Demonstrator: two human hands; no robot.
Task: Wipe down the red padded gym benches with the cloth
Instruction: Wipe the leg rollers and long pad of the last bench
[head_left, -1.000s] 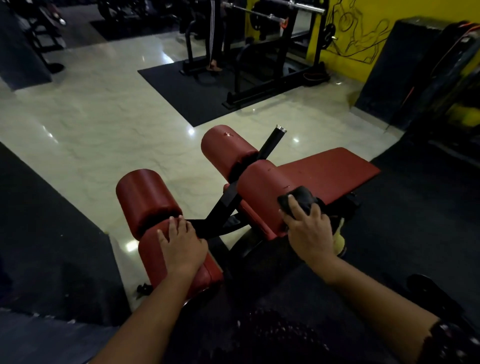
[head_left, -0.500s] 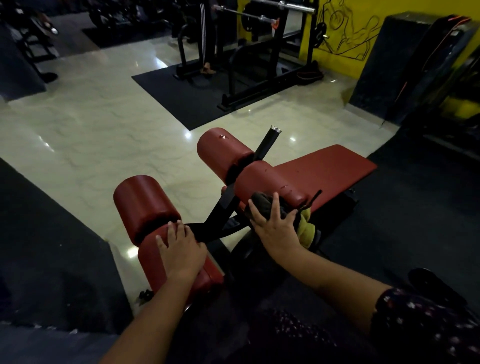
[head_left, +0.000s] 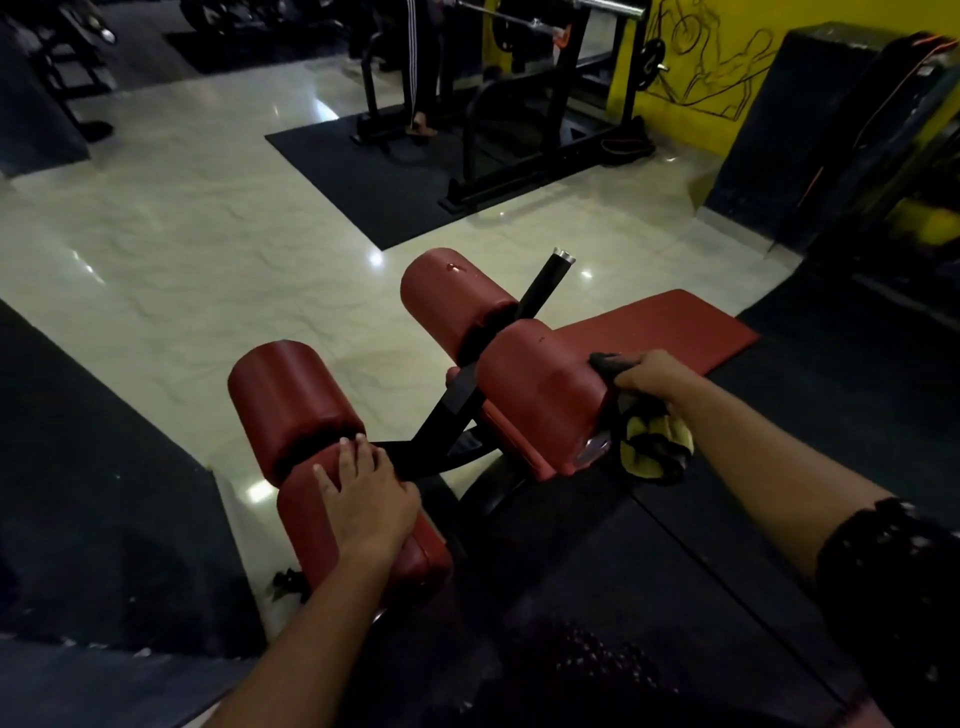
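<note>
Right hand (head_left: 649, 376) grips the cloth (head_left: 649, 452) at the roller pad (head_left: 545, 395)'s right end, pad running leftward; left hand (head_left: 369, 499) rests flat, fingers relaxed.

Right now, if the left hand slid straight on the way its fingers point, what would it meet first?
Most likely the upper left roller pad: the left hand lies flat on the lower left roller pad, fingertips almost at the gap between them. Depth is unclear.
</note>
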